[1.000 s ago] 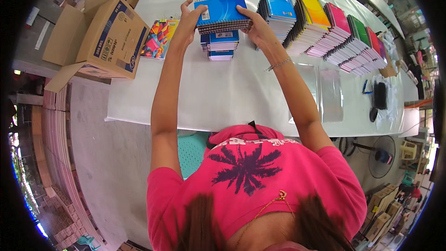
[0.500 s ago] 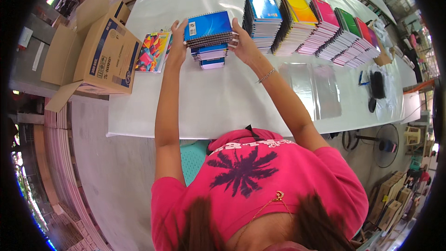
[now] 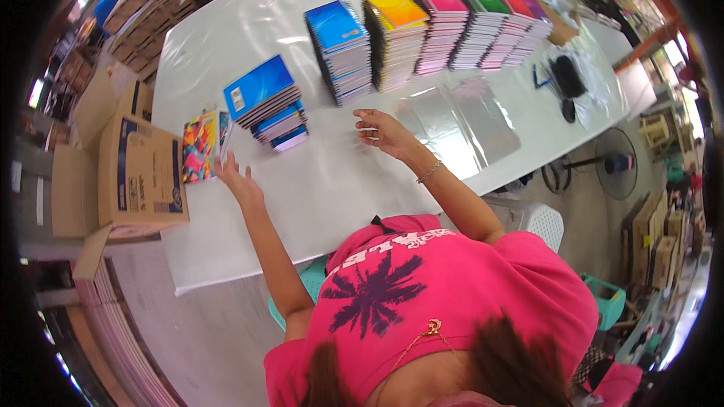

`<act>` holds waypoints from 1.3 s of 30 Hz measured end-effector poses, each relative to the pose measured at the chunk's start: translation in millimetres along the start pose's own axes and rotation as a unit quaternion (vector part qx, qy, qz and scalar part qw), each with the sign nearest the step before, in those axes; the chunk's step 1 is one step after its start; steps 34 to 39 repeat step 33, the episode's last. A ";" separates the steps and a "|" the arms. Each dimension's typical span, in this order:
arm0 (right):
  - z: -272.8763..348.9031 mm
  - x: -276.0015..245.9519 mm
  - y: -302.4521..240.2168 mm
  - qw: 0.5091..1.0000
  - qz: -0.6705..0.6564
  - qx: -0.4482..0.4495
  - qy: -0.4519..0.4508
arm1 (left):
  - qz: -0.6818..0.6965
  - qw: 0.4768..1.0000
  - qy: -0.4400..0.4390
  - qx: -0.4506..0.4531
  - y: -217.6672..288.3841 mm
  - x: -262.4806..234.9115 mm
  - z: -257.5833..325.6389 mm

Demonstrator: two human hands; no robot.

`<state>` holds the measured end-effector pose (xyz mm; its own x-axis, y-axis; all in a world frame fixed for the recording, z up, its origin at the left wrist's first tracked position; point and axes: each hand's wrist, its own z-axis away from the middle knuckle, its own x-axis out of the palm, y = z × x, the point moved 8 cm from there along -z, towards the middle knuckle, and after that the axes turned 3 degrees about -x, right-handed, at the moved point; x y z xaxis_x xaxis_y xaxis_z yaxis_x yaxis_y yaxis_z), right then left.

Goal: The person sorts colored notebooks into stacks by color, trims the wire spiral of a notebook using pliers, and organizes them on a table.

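My left hand (image 3: pixel 240 179) is held open over the table, fingers apart, near a colourful patterned booklet (image 3: pixel 200 152) and below a short stack of blue spiral notebooks (image 3: pixel 264 92). That stack stands by itself, its upper notebooks jutting out over the lower ones. My right hand (image 3: pixel 383 133) hovers with loosely bent fingers and nothing in it, left of some clear plastic sleeves (image 3: pixel 452 120). Beyond it rises a taller stack of blue spiral notebooks (image 3: pixel 337 30). Neither hand touches a notebook.
To the right of the tall blue stack stand yellow (image 3: pixel 394 11), pink (image 3: pixel 437 0), green (image 3: pixel 480 0) and red notebooks (image 3: pixel 516 7). An open cardboard box (image 3: pixel 143 173) is at the table's left. A black object (image 3: pixel 567 77) lies at the right, and a fan (image 3: pixel 616 162) stands past that edge.
Both hands have let go of the short blue stack and moved apart, nearer to me. The stack stays on the table. The whole view has turned and shifted.
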<state>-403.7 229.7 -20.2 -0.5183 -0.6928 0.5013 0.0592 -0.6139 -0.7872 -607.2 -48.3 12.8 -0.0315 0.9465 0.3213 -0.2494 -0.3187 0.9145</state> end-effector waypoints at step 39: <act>31.0 -20.2 -129.9 0.881 0.393 -0.262 0.010 | -0.165 0.979 0.005 -0.121 -165.5 33.3 95.8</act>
